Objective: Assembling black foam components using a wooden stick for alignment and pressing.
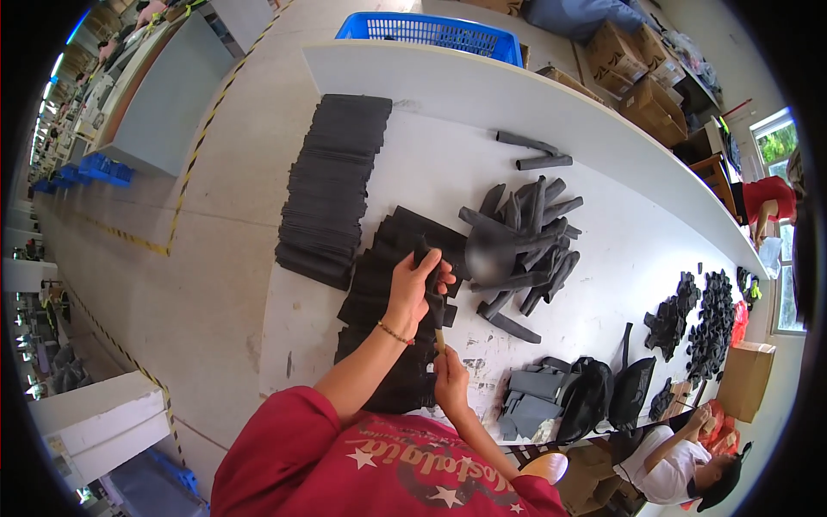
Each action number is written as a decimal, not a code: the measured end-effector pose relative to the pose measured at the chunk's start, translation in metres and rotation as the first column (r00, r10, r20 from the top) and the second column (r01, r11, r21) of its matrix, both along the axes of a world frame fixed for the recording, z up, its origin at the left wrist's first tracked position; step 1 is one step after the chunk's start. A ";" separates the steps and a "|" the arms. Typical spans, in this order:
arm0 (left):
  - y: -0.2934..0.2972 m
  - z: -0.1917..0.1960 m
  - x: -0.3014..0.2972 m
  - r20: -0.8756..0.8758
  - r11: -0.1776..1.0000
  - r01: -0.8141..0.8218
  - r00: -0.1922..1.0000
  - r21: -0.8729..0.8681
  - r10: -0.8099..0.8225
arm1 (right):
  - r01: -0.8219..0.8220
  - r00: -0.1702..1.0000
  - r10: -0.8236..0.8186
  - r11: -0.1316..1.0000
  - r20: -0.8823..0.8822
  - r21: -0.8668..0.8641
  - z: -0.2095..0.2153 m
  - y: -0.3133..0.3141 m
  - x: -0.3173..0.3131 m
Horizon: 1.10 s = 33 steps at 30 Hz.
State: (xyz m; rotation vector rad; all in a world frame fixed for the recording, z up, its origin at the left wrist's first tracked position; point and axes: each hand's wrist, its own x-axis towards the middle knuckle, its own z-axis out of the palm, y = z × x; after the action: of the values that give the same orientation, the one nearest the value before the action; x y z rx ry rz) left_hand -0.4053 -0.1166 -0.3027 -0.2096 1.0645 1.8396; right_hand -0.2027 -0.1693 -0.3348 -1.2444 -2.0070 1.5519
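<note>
Place type: factory or workshop floor, handwork on soft goods by the look
Worktable point(620, 215): long, white, scuffed and stained, raised board point(482, 73) along far edge
Batch stock: flat black pieces point(336, 181) in a long overlapping row, loose pile of dark rolled tubes point(534, 237), heaps of small black parts point(713, 323) further down
Floor: bare, pale, with yellow-black striped tape point(207, 122) marking lanes
Containers: blue plastic basket point(366, 26), stacked cardboard boxes point(653, 105)
Left side: more benches point(177, 99), blue crates point(105, 169), strip lights point(59, 62) running back
Staff: co-worker in white top point(659, 470) by the table, another person in red point(767, 198) near the window point(788, 297)
</note>
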 end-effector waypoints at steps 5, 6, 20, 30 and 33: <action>0.012 0.007 -0.020 -0.197 0.953 -0.220 0.945 0.208 0.261 | -0.032 0.999 0.030 0.998 -0.026 -0.059 0.014 -0.013 0.019; 0.006 -0.001 -0.016 -0.195 0.954 -0.214 0.947 0.211 0.256 | -0.025 0.999 0.024 0.998 -0.024 -0.056 0.016 -0.012 0.019; -0.022 -0.024 0.000 0.054 0.998 0.017 0.998 0.061 -0.020 | -0.142 0.985 0.155 0.978 0.077 -0.151 0.042 -0.022 0.061; -0.031 -0.012 0.026 -0.053 0.990 0.021 0.998 0.139 -0.014 | -0.081 0.990 0.106 0.968 0.093 -0.236 0.057 -0.017 0.043; -0.021 0.008 -0.007 -0.011 0.970 -0.239 0.971 0.041 0.239 | -0.243 0.947 0.264 0.961 0.182 -0.130 0.027 -0.040 0.085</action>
State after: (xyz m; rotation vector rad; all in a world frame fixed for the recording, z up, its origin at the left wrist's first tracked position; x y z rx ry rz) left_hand -0.4126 -0.1375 -0.2950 -0.3114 1.0495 2.0792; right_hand -0.1173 -0.2095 -0.3079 -1.2646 -2.3166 1.7318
